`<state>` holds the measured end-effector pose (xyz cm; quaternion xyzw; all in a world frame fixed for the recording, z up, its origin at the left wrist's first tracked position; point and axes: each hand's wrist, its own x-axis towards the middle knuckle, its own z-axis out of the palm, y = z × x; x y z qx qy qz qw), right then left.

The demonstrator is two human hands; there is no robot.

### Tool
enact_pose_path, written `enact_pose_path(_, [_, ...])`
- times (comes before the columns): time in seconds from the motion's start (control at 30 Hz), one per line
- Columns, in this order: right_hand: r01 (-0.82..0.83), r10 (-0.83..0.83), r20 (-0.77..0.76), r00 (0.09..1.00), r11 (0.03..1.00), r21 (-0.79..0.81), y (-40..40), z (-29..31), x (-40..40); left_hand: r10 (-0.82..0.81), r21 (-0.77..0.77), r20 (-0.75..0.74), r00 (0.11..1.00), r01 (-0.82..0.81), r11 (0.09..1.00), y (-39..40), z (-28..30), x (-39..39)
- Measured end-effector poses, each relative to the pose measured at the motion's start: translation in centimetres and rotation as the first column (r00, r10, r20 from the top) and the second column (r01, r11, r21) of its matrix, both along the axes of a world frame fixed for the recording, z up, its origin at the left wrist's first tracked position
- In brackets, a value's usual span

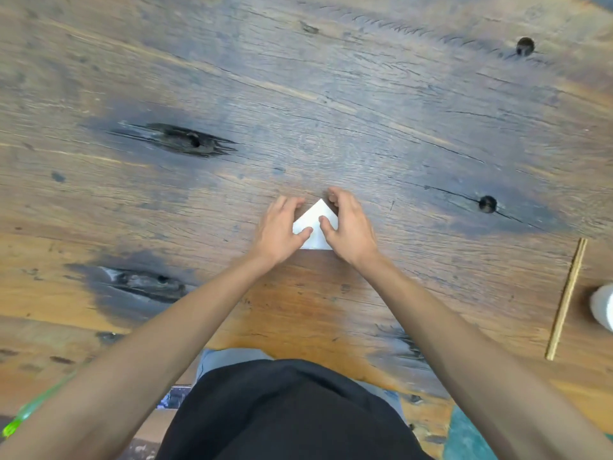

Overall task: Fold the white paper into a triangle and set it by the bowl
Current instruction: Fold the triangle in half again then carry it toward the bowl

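Here, the white paper (315,216), folded to a point, lies on the surface (298,94) near its front edge. Left hand (278,227) and right hand (350,227) each pinch a sloping side in a narrow grip. Creasing seems underway; next, carry it to the bowl (603,307) at the right edge.

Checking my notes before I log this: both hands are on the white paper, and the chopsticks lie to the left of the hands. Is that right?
Not quite. The head view shows the chopsticks to the right of the hands, not the left. The left hand and right hand are both on the white paper, as you said.
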<state>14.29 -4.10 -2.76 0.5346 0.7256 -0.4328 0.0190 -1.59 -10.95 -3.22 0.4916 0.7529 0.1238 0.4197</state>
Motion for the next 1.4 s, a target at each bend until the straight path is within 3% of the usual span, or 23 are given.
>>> enact_pose_path(0.23, [0.086, -0.089, -0.062, 0.994, 0.995, -0.046, -0.4, -0.4, -0.5, 0.068, 0.105, -0.027, 0.997, -0.065, 0.992, -1.8, -1.8, 1.1])
enact_pose_path(0.63, [0.144, -0.153, -0.026, 0.988, 0.968, -0.206, 1.2, -0.5, -0.3, 0.041, 0.078, -0.013, 0.999, -0.039, 0.996, -1.7, -1.4, 0.9])
enact_pose_path(0.8, [0.105, -0.126, -0.081, 0.989, 0.968, -0.230, 1.2, 0.9, 0.1, -0.003, 0.067, 0.073, 0.997, -0.002, 0.998, -1.4, -1.1, 0.4])
enact_pose_path(1.0, [0.128, -0.174, -0.190, 0.966, 0.964, -0.232, 0.7, 3.3, 1.3, -0.051, 0.050, 0.365, 0.930, 0.036, 0.998, -1.0, 0.7, -1.7])
enact_pose_path(1.27, [0.046, -0.088, -0.189, 0.978, 0.976, -0.214, -1.6, 7.0, 2.4, -0.046, 0.075, 0.446, 0.894, 0.014, 0.997, -2.4, 5.0, -3.8])
enact_pose_path(1.4, [0.107, -0.147, -0.195, 0.970, 0.973, -0.202, -2.8, 8.9, 2.9, -0.039, 0.110, 0.453, 0.891, -0.013, 0.994, -2.8, 7.2, -4.7])
